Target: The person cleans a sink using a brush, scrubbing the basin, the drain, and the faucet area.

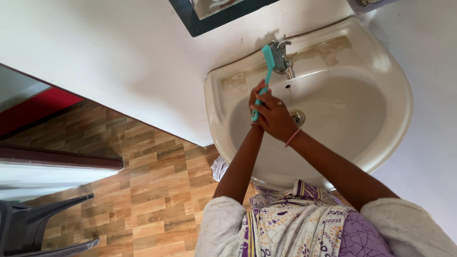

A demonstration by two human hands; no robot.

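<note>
Both my hands are clasped together over the bowl of a cream wall-mounted sink (400, 95). They hold a teal brush (268, 57) by its handle. My left hand (257, 93) grips the handle, and my right hand (277, 119), with a pink band at the wrist, wraps over it from the right. The brush points up, its bristled head beside the metal tap (284, 59). The drain (298, 118) lies just right of my hands. Brown stains mark the sink's back ledge.
A dark-framed mirror (214, 16) hangs on the white wall above the sink. Wood-pattern flooring (152, 190) lies to the left, with a dark plastic chair (33, 228) at the lower left. A white cloth (219, 167) sits under the sink edge.
</note>
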